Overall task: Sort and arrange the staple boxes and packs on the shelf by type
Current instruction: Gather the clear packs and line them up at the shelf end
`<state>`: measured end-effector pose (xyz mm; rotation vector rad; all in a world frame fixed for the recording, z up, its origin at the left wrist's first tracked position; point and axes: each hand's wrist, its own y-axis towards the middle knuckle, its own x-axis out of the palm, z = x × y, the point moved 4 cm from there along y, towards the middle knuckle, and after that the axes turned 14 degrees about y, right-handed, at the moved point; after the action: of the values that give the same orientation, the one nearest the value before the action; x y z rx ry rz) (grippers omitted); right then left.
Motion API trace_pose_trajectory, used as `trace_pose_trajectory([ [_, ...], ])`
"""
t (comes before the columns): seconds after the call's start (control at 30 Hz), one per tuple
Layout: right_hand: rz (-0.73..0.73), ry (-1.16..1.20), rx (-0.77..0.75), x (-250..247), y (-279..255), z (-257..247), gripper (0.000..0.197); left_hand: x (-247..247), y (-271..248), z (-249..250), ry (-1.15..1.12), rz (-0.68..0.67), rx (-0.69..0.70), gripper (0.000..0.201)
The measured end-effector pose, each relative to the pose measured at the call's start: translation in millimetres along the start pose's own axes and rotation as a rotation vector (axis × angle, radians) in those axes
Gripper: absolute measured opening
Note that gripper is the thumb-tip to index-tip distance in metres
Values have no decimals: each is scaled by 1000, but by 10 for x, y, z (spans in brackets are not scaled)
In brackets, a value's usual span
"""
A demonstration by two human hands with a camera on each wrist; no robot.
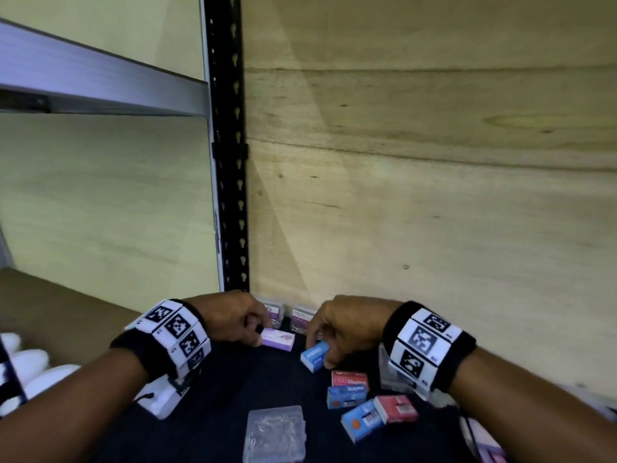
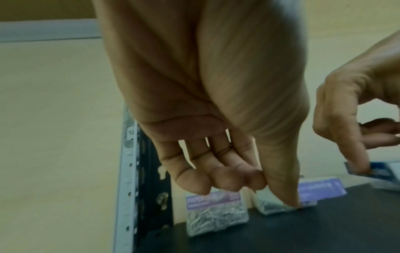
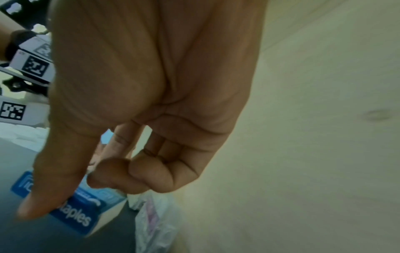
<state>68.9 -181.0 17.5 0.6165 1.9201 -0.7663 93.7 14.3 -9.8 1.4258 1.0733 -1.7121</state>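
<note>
At the back of the dark shelf (image 1: 217,412), our left hand (image 1: 230,320) pinches the end of a purple box (image 1: 278,339) lying flat before two clear packs (image 1: 302,320), while our right hand (image 1: 340,329) curls thumb and fingers round a blue box (image 1: 314,355), tilted off the surface. We judge the sorting to be mid-way: two more blue boxes (image 1: 347,396) and two red boxes (image 1: 395,408) lie loose nearer us beside a clear case (image 1: 275,432). Next, each held box needs setting square beside its own kind.

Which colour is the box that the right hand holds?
Blue box, clearest in the head view.
</note>
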Motion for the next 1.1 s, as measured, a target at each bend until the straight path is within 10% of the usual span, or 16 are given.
trace_pose_trajectory([
  [0.73,200,-5,704,-100,-2544,1719,38,14,462,2352,131,-26,382,35],
  [1.1,258,69,742,159,-2993,1989,33,-43,548,2912,125,-26,441,37],
])
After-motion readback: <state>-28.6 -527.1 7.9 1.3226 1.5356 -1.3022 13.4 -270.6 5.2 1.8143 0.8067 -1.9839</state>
